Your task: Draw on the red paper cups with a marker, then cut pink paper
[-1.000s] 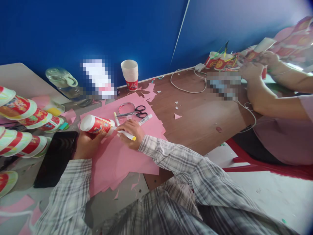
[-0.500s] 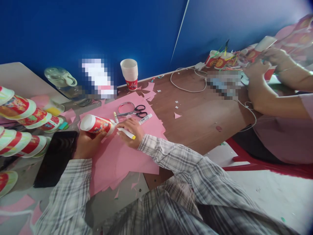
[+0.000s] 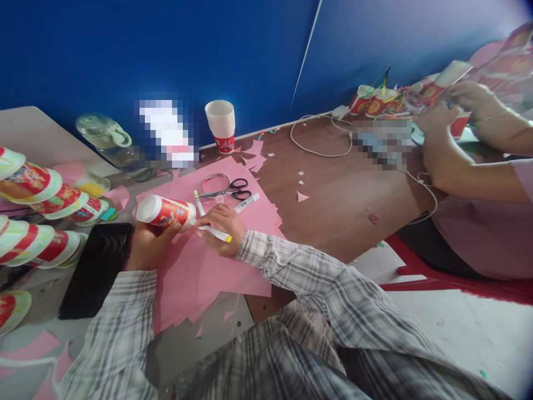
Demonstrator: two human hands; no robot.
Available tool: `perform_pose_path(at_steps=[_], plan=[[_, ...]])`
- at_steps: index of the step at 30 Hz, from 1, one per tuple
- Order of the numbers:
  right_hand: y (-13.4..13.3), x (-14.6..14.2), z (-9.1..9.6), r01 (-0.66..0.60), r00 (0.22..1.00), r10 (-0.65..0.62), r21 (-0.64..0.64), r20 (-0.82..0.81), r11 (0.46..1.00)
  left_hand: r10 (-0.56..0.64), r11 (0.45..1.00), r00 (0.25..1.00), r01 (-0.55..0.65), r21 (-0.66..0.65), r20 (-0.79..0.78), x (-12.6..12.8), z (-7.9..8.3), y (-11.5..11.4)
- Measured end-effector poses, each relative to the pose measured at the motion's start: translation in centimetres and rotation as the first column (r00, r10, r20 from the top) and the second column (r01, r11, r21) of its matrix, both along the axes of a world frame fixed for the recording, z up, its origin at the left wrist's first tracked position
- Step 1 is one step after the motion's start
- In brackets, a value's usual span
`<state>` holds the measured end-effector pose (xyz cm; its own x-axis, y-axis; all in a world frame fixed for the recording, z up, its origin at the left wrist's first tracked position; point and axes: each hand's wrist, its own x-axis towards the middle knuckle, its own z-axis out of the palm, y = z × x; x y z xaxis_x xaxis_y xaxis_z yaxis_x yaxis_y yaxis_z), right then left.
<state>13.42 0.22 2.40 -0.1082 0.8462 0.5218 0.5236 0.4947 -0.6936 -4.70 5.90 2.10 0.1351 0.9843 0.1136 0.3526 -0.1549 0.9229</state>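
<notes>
Barely anything has shifted since a moment ago: the right hand (image 3: 222,228) has slid a touch nearer the body while the cup sits much where it was. Closest to me, checked grey sleeves lead to the left hand (image 3: 145,248), which is curled round a red-and-white paper cup (image 3: 166,211) held on its side just above the sheets of pink paper (image 3: 208,272), its white mouth pointing left. The right hand pinches a white marker with a yellow end (image 3: 214,232), tip pressed to the cup's narrow base. It looks to me like marking or tracing at the base; any further stroke calls for a firm left grip so the cup does not roll, and a light pen, since thin paper walls dent easily. The cup looks printed, glossy and uncrushed. A black phone (image 3: 95,269) lies beside the left wrist, and rows of nested red cups (image 3: 37,194) sit at the far left. Beyond the hands lie black-handled scissors (image 3: 229,190) and a second white marker (image 3: 246,203), then a stack of white paper cups (image 3: 220,125) against the blue wall. At the far right, another person's hands (image 3: 441,111) work on a cup of their own.
</notes>
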Motion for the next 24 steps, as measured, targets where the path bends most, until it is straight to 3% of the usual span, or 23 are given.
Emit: perform_pose_path(at_steps=[7, 16, 24], plan=[[0.5, 0.2, 0.0, 0.137, 0.988, -0.138, -0.022, -0.063, 0.99, 0.009, 0.999, 0.999, -0.007, 0.044, -0.041, -0.6, 0.0, 0.2], [0.1, 0.2, 0.2, 0.056, 0.998, -0.055, -0.035, 0.007, 0.998, 0.032, 0.999, 0.999, -0.032, 0.001, -0.026, -0.7, -0.4, 0.2], [0.4, 0.1, 0.0, 0.122, 0.992, -0.123, -0.036, -0.017, 0.992, -0.016, 1.0, 1.0, 0.017, 0.026, -0.021, -1.1, -0.8, 0.4]])
